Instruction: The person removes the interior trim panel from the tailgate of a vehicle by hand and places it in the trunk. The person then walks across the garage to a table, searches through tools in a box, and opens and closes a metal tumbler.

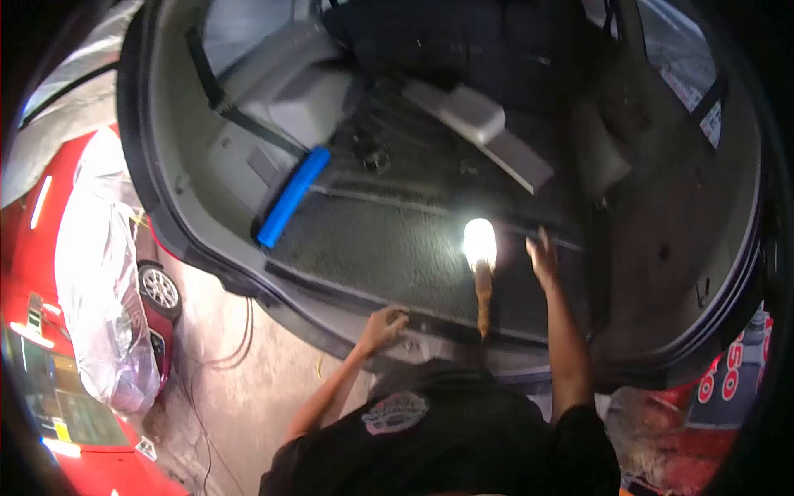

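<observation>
My left hand (383,331) is at the rear sill (442,339) of an opened vehicle's cargo area, its fingers curled near the dark edge. Whatever lies within those fingers is too small to make out. Over the right part of the black cargo floor (372,248) is my right hand (542,258), fingers apart and holding nothing. Just left of it, a brightly lit work lamp (480,248) with an orange-brown handle lies on the floor, its handle end towards me. Neither hand touches the lamp.
A blue bar-shaped piece (294,197) lies along the left side of the cargo area. Farther in lies a long grey trim panel (488,128). A red car (29,231) partly under plastic sheeting (103,281) stands left. Cables (240,347) run across the floor.
</observation>
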Demonstrator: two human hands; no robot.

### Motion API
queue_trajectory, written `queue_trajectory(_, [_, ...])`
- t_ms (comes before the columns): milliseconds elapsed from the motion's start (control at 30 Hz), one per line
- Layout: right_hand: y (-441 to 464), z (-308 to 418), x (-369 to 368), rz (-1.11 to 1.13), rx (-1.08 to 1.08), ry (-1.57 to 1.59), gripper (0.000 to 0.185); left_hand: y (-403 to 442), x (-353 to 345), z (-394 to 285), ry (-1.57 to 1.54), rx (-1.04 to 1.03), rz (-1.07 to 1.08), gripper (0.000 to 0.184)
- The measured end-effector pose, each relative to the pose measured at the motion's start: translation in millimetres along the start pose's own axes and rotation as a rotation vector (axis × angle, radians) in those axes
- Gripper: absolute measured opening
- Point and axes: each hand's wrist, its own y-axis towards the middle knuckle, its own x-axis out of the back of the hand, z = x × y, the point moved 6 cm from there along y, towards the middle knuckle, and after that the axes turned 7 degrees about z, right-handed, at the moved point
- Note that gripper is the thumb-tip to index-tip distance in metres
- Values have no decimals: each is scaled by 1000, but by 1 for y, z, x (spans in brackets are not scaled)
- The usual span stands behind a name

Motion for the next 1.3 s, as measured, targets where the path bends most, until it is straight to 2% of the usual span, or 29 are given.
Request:
queue_trajectory(33, [-37, 5, 1, 111, -107, 40, 70, -4, 13, -7, -185, 18, -21, 35])
queue_trajectory(67, [-47, -41, -26, 138, -111, 18, 63, -5, 25, -21, -275, -61, -59, 36])
queue_trajectory(100, [-72, -52, -33, 150, -155, -172, 54, -12, 37, -60, -387, -112, -16, 38])
queue_trajectory(133, [-88, -51, -38, 240, -80, -233, 46, -18, 50, -96, -380, -234, -1, 40])
queue_trajectory(200, [-125, -12, -30, 193, 123, -354, 44, -34, 78, -158, -354, -395, -23, 42])
queue_trajectory(267, [-127, -25, -42, 72, 225, -443, 46, -66, 89, -234, -549, -798, 247, 44])
queue_trajectory(300, [-124, -13, -39, 61, 243, -441, 46, -97, 92, -279, -513, -994, 291, 44])
queue_trajectory(367, [-134, 2, -31, 202, 33, -340, 49, -160, 96, -355, -446, -1362, 443, 43])
queue_trajectory(400, [-136, 6, -30, 196, 36, -340, 49, -190, 98, -383, -415, -1538, 553, 42])
queue_trajectory(433, [-139, 8, -29, 192, 25, -347, 51, -212, 107, -404, -415, -1543, 558, 42])
queue_trajectory(500, [-148, 3, -31, 182, 7, -357, 52, -281, 112, -429, -152, -1874, 781, 36])
queue_trajectory(533, [-152, -4, -35, 185, 15, -366, 53, -302, 111, -429, -365, -2012, 654, 33])
queue_trajectory(567, [-157, -9, -36, 190, 20, -377, 53, -325, 116, -450, -327, -1937, 776, 42])
queue_trajectory(600, [-160, -10, -35, 182, 14, -384, 53, -335, 122, -453, -356, -2156, 1001, 44])
queue_trajectory(633, [-164, -5, -35, 180, 4, -352, 54, -337, 116, -457, -360, -2164, 1010, 44])
queue_trajectory(667, [-167, 0, -37, 180, -7, -318, 54, -346, 120, -453, -463, -2442, 842, 27])
queue_trajectory(700, [-171, 0, -40, 172, -11, -319, 54, -354, 130, -440, -573, -2705, 639, 19])
queue_trajectory(767, [-178, 0, -44, 81, 28, -295, 54, -367, 155, -428, -541, -2681, 660, 26])
queue_trajectory(800, [-183, -1, -49, 70, 28, -300, 54, -372, 165, -428, -489, -2564, 689, 23])
queue_trajectory(833, [-185, -2, -53, 31, 16, -394, 52, -376, 174, -428, -433, -2451, 712, 26])
queue_trajectory(867, [-185, -3, -57, -7, 5, -489, 49, -381, 184, -421, -430, -2465, 710, 26])
queue_trajectory(933, [-183, -3, -59, 2, -68, -426, 49, -382, 198, -419, -480, -2244, 900, 19])
queue_trajectory(967, [-184, -6, -61, 18, -148, -354, 49, -380, 202, -420, -480, -2250, 905, 19])
queue_trajectory(1033, [-177, -15, -64, 13, -139, -369, 49, -384, 210, -411, -400, -2638, 682, 24])
queue_trajectory(1067, [-173, -21, -65, 16, -130, -382, 49, -385, 220, -406, -405, -2642, 688, 24])
queue_trajectory(1133, [-172, -22, -61, 24, -164, -323, 48, -371, 248, -403, -381, -2298, 667, 5])
queue_trajectory(1200, [-179, -23, -65, 34, -196, -262, 47, -345, 268, -398, -342, -1955, 636, 19])
queue_trajectory(1233, [-184, -22, -63, -34, -195, -229, 47, -331, 274, -394, -343, -1956, 645, 19])
queue_trajectory(1300, [-197, -12, -61, -108, -193, -206, 47, -278, 260, -395, 335, -1755, 216, 40])
